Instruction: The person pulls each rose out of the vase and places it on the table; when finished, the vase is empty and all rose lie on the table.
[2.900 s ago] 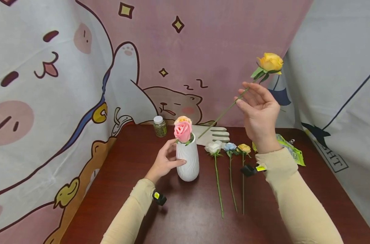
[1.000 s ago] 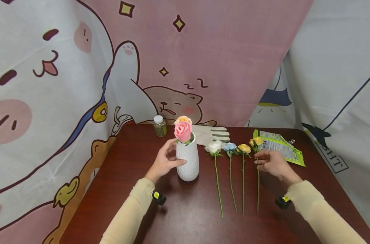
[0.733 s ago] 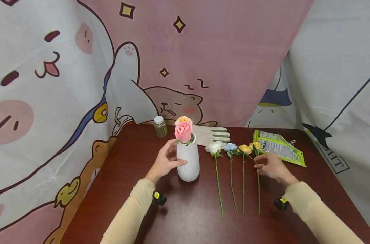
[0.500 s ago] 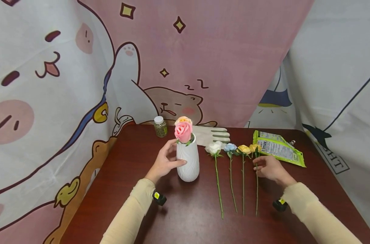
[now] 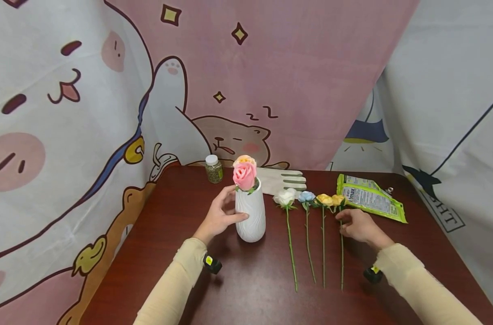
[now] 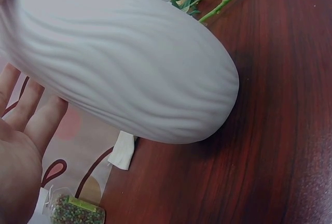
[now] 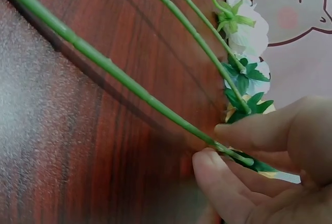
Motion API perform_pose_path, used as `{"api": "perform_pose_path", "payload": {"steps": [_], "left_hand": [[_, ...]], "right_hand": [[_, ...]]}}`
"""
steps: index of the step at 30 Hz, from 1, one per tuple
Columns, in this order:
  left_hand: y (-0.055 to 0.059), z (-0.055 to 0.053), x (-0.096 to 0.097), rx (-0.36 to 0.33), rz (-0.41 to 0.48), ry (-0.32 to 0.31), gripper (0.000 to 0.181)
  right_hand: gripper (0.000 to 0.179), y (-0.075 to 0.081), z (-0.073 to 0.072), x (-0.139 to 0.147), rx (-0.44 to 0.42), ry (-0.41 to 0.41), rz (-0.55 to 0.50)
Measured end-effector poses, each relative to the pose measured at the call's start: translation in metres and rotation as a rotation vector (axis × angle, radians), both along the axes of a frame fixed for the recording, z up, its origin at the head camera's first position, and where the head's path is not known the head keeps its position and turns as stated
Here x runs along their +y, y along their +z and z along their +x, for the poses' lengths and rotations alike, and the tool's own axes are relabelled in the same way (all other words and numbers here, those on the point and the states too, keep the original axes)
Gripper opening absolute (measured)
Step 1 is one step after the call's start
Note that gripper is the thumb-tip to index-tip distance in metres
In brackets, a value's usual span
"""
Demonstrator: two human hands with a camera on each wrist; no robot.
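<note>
My left hand (image 5: 218,216) holds a white ribbed vase (image 5: 250,219) upright on the table, thumb on its near side. A pink rose (image 5: 244,175) stands in the vase, with a peach-orange rose (image 5: 245,159) partly hidden behind it. To the right, my right hand (image 5: 360,225) pinches the green stem (image 7: 129,84) of a yellow rose (image 5: 338,200) between thumb and fingers, just under the bloom. That rose lies close beside another yellow rose (image 5: 324,200). Further left in the same row lie a blue rose (image 5: 306,197) and a white rose (image 5: 285,197).
A pale glove (image 5: 276,177) lies behind the vase. A small white-capped jar (image 5: 214,169) of granules stands at the back left. Behind my right hand is a green packet (image 5: 372,196). Printed cloth hangs around the dark red table (image 5: 149,271).
My right hand brought the yellow rose down from above the vase's right side to the table, then slid it left until its bloom met the neighbouring yellow one. My left hand stayed on the vase.
</note>
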State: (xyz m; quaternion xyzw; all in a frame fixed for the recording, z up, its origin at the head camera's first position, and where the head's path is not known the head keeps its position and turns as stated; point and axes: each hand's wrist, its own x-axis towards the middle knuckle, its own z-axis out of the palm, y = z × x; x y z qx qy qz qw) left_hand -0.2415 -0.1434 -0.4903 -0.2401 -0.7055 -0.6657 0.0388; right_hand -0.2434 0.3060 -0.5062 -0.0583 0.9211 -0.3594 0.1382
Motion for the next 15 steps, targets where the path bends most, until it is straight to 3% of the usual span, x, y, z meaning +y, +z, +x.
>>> {"api": "perform_pose_path", "payload": {"steps": [6,15], "left_hand": [[0.0,0.0,0.0,-0.01,-0.005,0.002,0.078],[0.001,0.001,0.001,-0.014,-0.005,0.006,0.078]], "right_hand": [[0.033,0.007,0.0,0.003,0.05,0.047,0.063],[0.035,0.035,0.001,-0.013,0.202,0.08,0.124]]}}
